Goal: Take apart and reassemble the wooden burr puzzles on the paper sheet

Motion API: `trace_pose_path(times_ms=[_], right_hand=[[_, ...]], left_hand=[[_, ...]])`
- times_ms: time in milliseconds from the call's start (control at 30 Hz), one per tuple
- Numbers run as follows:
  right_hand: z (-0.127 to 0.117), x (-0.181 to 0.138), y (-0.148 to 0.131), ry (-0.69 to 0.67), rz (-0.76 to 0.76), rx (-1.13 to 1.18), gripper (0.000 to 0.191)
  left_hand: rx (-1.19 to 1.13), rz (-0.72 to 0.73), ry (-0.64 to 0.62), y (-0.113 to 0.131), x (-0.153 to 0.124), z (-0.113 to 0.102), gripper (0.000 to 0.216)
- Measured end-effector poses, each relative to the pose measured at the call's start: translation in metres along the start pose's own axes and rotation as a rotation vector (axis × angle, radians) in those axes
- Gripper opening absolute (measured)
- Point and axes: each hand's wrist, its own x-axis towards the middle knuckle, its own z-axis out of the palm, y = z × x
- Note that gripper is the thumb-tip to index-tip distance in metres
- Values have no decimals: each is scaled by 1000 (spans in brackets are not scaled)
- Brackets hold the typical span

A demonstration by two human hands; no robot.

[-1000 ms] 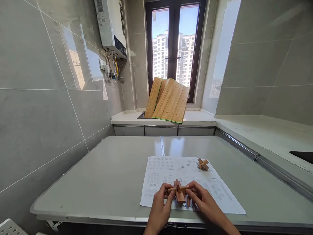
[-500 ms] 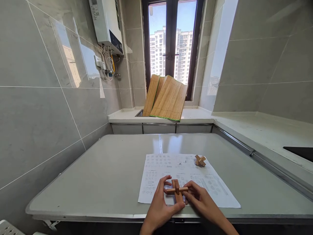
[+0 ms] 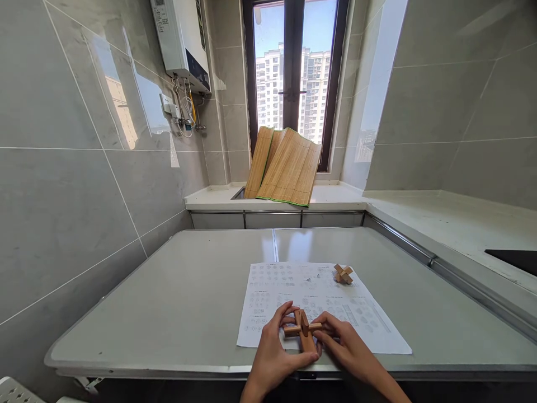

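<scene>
Between my hands, above the near part of a printed sheet, is a wooden interlocking puzzle (image 3: 305,334) made of crossed brown bars. My left hand (image 3: 279,344) is closed round its long piece, thumb at the near end and fingers at the far end. With thumb and fingertips, my right hand (image 3: 342,341) pinches the right end of the crossbar. A short upright piece stands where the bars cross. Some of my fingertips are hidden behind the wood. Farther back on the sheet sits a second wooden puzzle (image 3: 343,274), a lighter burr shape, touched by neither hand.
The printed paper sheet (image 3: 277,282) with small diagrams lies on a pale folding table (image 3: 168,302). Behind are a white counter ledge (image 3: 335,194), a folded bamboo mat (image 3: 289,168) and a window. A water heater (image 3: 182,45) hangs on the left wall.
The upright piece at the crossing looks turned and tilted differently, and the crossbar sits slightly lower in view. Both hands keep their hold with small finger shifts.
</scene>
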Motion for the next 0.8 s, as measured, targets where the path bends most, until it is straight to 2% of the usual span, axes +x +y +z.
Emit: trace_pose_path(times_ms=[200,433,667,800], right_hand=[[1,-2,2,-30,-4,-79,34],[3,-2,10,2,-28,-122,28],[1,-2,0,-10,-33,-66,32],[1,-2,0,38,-14,-34,37]], left_hand=[[-7,-15,4,4,-1,-1,91],[-25,-22,-1,4,0,-1,90],[-97,-22,19,7,4,1,83],[-95,-18,13,19,13,-2,86]])
